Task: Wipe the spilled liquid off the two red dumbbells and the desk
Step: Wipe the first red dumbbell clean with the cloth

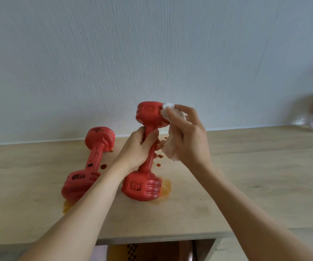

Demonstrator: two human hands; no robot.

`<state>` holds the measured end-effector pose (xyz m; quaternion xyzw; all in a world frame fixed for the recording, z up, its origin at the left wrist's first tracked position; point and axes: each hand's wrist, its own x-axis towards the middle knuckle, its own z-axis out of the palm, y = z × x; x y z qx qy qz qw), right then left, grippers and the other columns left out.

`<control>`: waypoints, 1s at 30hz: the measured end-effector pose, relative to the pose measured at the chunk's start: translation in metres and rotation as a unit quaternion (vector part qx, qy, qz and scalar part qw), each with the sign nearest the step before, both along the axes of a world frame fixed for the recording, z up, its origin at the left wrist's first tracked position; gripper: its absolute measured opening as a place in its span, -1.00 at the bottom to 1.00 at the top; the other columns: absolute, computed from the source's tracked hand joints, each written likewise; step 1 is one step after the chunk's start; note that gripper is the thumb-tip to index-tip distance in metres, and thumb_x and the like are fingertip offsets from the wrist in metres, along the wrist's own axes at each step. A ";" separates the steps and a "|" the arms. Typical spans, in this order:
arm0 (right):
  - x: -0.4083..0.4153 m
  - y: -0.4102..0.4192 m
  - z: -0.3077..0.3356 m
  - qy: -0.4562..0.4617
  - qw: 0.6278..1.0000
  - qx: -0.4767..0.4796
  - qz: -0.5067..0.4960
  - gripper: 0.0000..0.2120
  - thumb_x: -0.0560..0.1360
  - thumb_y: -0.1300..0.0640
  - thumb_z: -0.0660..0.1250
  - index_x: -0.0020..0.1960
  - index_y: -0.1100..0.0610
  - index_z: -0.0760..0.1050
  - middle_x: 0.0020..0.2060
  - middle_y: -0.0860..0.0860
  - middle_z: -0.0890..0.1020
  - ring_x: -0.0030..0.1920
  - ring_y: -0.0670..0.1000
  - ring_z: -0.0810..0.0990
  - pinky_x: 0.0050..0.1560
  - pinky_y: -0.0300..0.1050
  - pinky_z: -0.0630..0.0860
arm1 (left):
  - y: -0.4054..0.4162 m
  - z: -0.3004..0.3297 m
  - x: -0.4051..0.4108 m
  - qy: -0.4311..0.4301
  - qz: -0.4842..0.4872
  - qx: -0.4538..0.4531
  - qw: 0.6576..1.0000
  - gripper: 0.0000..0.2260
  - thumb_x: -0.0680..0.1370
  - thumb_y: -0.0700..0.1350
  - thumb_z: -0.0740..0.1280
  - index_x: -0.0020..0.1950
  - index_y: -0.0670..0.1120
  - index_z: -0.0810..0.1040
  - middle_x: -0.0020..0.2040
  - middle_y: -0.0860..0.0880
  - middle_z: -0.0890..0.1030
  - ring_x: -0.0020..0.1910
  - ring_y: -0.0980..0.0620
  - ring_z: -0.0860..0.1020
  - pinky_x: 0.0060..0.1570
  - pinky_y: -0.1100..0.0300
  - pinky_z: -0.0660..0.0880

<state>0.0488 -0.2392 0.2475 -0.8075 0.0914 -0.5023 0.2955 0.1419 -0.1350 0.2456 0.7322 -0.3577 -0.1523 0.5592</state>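
I see the left hand clenched round the handle of the right dumbbell, tilting it up so its far head meets the tissue in the right hand — the left dumbbell lies on the stained desk.

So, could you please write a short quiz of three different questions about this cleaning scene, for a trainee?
1. True or false: the left hand grips the handle of the tilted dumbbell.
2. Which part does the right hand wipe with the white tissue? A) raised head B) lower head C) desk
3. Fill in: the other dumbbell lies flat on the ____.

Key: 1 true; 2 A; 3 desk. Orange spill remains there.
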 end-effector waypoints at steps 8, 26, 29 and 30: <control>-0.004 -0.018 -0.018 0.017 0.998 -0.065 -0.003 -0.56 0.46 0.39 0.26 0.22 0.00 0.56 0.21 0.03 0.51 0.07 0.17 0.51 -0.05 0.03 0.54 | -0.003 0.000 -0.001 0.016 -0.023 -0.003 1.000 -0.78 0.60 -0.08 0.18 0.04 -0.23 0.47 -0.29 -0.04 0.55 -0.36 0.09 0.56 -0.42 0.24 0.49; -0.007 -0.011 0.009 -0.002 0.991 0.130 0.027 -0.67 0.59 0.25 0.20 0.32 0.04 0.46 0.14 -0.10 0.53 0.08 -0.32 0.49 0.11 -0.46 0.38 | -0.002 0.007 -0.002 -0.018 -0.056 -0.036 0.998 -0.92 0.59 -0.12 0.21 -0.03 -0.10 0.47 -0.32 -0.02 0.56 -0.41 0.14 0.56 -0.40 0.28 0.48; -0.009 -0.003 0.012 -0.024 0.997 0.071 0.015 -0.66 0.59 0.26 0.20 0.32 0.03 0.46 0.23 -0.04 0.52 0.16 -0.23 0.50 0.16 -0.35 0.41 | -0.003 0.010 0.002 -0.030 -0.035 -0.055 0.997 -0.91 0.59 -0.14 0.22 -0.02 -0.15 0.46 -0.36 0.01 0.56 -0.43 0.11 0.54 -0.39 0.28 0.47; -0.009 -0.004 0.011 -0.020 0.996 0.081 0.018 -0.66 0.59 0.26 0.19 0.33 0.02 0.45 0.22 -0.05 0.52 0.14 -0.27 0.50 0.15 -0.37 0.40 | -0.003 0.010 0.002 -0.040 -0.039 -0.058 0.997 -0.92 0.59 -0.16 0.22 -0.03 -0.16 0.45 -0.37 0.00 0.55 -0.45 0.12 0.53 -0.40 0.29 0.46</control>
